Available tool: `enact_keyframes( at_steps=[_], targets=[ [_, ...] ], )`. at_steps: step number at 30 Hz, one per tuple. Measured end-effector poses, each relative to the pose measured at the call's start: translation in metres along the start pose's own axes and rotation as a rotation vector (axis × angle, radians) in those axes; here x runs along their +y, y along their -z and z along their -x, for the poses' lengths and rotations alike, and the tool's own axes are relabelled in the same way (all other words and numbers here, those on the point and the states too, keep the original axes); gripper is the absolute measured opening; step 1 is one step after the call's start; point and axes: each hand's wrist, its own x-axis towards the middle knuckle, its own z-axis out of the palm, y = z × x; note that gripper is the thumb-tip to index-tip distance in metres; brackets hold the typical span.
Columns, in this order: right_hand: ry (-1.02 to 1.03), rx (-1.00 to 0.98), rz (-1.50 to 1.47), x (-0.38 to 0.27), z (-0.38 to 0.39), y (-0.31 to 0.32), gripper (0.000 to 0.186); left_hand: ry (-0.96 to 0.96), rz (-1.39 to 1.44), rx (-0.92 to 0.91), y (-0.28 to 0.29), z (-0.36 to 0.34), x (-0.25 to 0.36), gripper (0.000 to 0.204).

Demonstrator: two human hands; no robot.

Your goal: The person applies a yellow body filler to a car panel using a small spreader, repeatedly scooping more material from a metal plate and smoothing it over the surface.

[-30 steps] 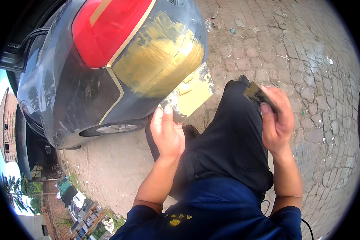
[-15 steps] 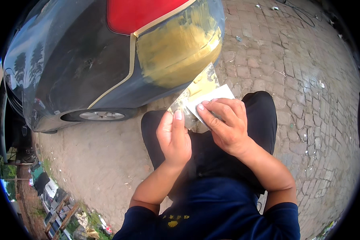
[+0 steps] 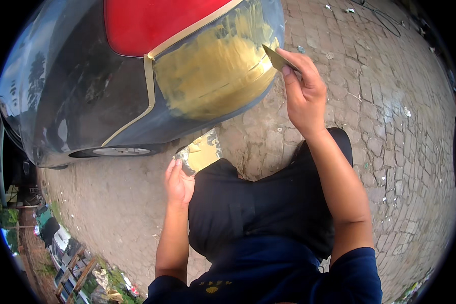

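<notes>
In my right hand [image 3: 307, 93] is a thin flat putty spreader [image 3: 277, 60], pinched between thumb and fingers. Its edge is at the right end of the yellow putty [image 3: 207, 76] smeared over the car's bumper corner; whether it touches cannot be told. Lower down and to the left, my left hand [image 3: 180, 183] grips a putty board [image 3: 202, 152] by its near corner. Yellow putty and grey crusted stains cover that board. Tan masking tape [image 3: 150, 83] borders the coated patch, beside the red tail light [image 3: 162, 23].
The dark car body [image 3: 86, 96] fills the upper left, with a wheel [image 3: 121, 151] below. Brick paving [image 3: 380, 126] spreads to the right, where a hose [image 3: 387, 20] lies at the far side. Wooden scraps and clutter [image 3: 76, 271] stand at lower left.
My hands have moved apart. The right carried the spreader up and right from the board to the bumper; the left drew the board down and left.
</notes>
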Motion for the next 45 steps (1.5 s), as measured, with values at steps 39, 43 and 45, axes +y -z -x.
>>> enact_keyframes(
  at_steps=[39,43,45],
  targets=[
    [-0.287,-0.510,-0.607,-0.022,0.081,0.055,0.027,-0.141,-0.180,-0.201,-0.131,0.025,0.003,0.028],
    [-0.386,-0.406,-0.466,-0.023,0.079,0.050,0.026,-0.106,-0.136,-0.284,-0.129,0.023,0.008,0.029],
    [-0.509,-0.238,-0.724,-0.026,0.080,0.047,0.027,-0.082,-0.182,-0.326,-0.128,0.026,0.004,0.028]
  ],
)
